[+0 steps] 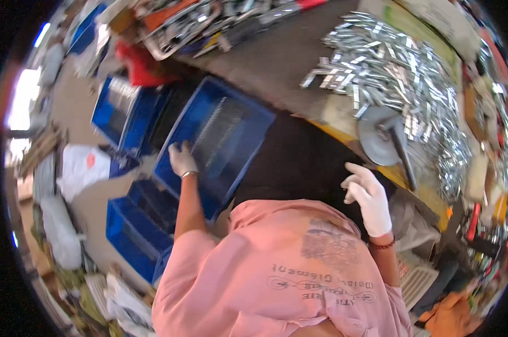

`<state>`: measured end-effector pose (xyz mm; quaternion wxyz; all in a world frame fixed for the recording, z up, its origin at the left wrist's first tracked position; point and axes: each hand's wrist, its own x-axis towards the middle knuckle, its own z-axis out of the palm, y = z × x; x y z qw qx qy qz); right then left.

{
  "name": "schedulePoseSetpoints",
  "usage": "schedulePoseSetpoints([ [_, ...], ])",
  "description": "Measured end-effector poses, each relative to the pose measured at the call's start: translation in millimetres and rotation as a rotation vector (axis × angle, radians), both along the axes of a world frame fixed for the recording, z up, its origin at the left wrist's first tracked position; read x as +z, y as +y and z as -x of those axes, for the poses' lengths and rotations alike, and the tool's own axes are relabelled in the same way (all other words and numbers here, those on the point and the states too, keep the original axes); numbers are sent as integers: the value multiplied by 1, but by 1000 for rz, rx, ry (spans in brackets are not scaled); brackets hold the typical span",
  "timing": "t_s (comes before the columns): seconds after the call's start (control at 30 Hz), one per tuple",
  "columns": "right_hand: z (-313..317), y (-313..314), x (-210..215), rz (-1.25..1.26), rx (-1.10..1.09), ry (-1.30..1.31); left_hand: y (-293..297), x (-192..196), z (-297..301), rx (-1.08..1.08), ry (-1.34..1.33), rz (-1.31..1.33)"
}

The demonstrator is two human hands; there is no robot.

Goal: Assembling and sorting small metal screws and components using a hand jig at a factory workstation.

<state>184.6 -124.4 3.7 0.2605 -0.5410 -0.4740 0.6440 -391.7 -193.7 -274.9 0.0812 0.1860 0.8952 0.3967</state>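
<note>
"On our left, where are we resting the left hand [182, 161]?"

"We're resting its fingers at the left rim of the blue crate [255, 124]; whether they're gripping, we can't tell."

"How is the crate lying?"

"It's stretching from lower left to upper right, just right of those fingers, the left hand being nearer."

"And farther right?"

"Our right hand [371, 199] is hanging empty, fingers loosely parted, near the grey disc [372, 145]; metal pieces [377, 70] are lying beyond on the surface [299, 59]."

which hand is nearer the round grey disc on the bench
Right: the white-gloved right hand is below the disc in view; the left hand is farther left, at the blue plastic crate.
</note>
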Motion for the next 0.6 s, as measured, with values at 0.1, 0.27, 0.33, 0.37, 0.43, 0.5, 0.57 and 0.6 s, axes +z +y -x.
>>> schedulePoseSetpoints([
  [0.1, -8, -9, 7, -19, -84, -52, 86, 111, -80, -181, 259, -209],
  [0.27, -16, -11, 8, 8, -100, -61, 142, 241, -176, -609, 191, -434],
  [0.33, -15, -11, 2, 32, -92, 17, 151, 273, -235, -899, 328, -409],
  [0.37, -16, -11, 3, 20, -50, 27, 155, 281, -269, -1008, 261, -482],
  [0.43, -12, -10, 12, 25, -18, 38, 167, 289, -322, -1227, 210, -509],
  [0.5, -10, -9, 17, -1, 10, -40, 176, 297, -363, -1314, 216, -434],
  [0.57, -14, -12, 19, -103, 2, -94, 185, 300, -393, -1354, 395, -355],
  [0.6, -18, -15, 16, -164, -2, -115, 189, 295, -397, -1369, 435, -263],
])
